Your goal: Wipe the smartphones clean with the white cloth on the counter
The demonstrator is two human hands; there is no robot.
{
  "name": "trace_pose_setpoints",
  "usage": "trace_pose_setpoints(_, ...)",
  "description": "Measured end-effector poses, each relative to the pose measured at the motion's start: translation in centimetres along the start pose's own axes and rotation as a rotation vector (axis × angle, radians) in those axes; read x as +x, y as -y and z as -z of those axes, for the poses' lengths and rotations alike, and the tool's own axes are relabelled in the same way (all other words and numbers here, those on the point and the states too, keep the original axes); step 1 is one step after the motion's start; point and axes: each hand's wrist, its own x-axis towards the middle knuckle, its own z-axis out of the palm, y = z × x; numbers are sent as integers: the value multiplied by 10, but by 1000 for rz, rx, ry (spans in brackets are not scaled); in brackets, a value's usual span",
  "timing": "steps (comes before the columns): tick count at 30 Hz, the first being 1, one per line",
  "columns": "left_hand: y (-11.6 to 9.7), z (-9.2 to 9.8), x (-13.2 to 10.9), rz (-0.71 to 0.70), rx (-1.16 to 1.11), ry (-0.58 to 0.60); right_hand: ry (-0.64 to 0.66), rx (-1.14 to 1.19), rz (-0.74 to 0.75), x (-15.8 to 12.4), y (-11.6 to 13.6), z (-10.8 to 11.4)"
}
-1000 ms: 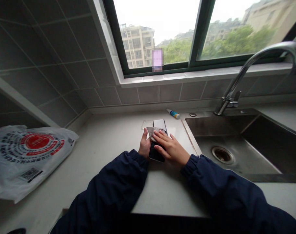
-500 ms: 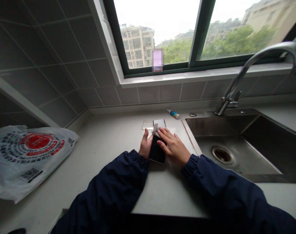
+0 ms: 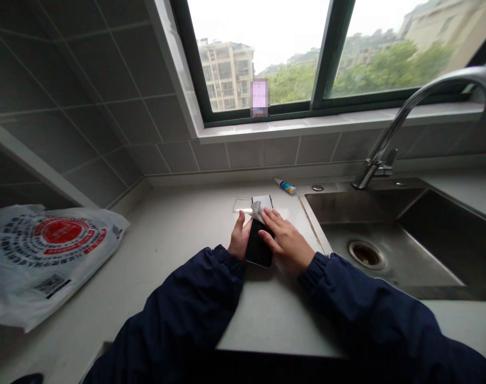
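Left hand (image 3: 240,238) gripping edge of black smartphone (image 3: 258,249), fingers curled; right hand (image 3: 288,242) pressing pale cloth (image 3: 258,213) onto phone, fingers spread flat; phone sitting on stone countertop (image 3: 179,240), near clear phone case (image 3: 242,205).

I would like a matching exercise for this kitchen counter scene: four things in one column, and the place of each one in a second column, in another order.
Things:
1. black smartphone
2. clear phone case
3. small tube
4. white printed plastic bag

Places:
A. at the back of the counter, near the rear left corner of the sink
B. between the left hand and the right hand
C. at the far left of the counter
D. flat on the counter, just beyond the left hand

Pairs: 1-B, 2-D, 3-A, 4-C
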Motion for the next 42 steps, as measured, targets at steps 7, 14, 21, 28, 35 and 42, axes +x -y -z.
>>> trace_pose_setpoints(7,-6,1,1,-54,-5,-129,0,-15,20,1,1,3)
trace_pose_setpoints(14,-11,-3,1,-7,-62,-139,-14,39,126,1,2,8)
trace_pose_setpoints(21,-6,8,4,-113,-23,-214,-51,157,318,-4,5,8)
trace_pose_setpoints(28,-11,10,6,-135,-5,-184,-197,176,492,-5,13,3)
trace_pose_setpoints(35,-12,6,4,-175,26,-224,-165,127,505,-10,18,3)
trace_pose_setpoints(42,-11,8,3,-230,58,-265,83,31,537,-10,18,8)
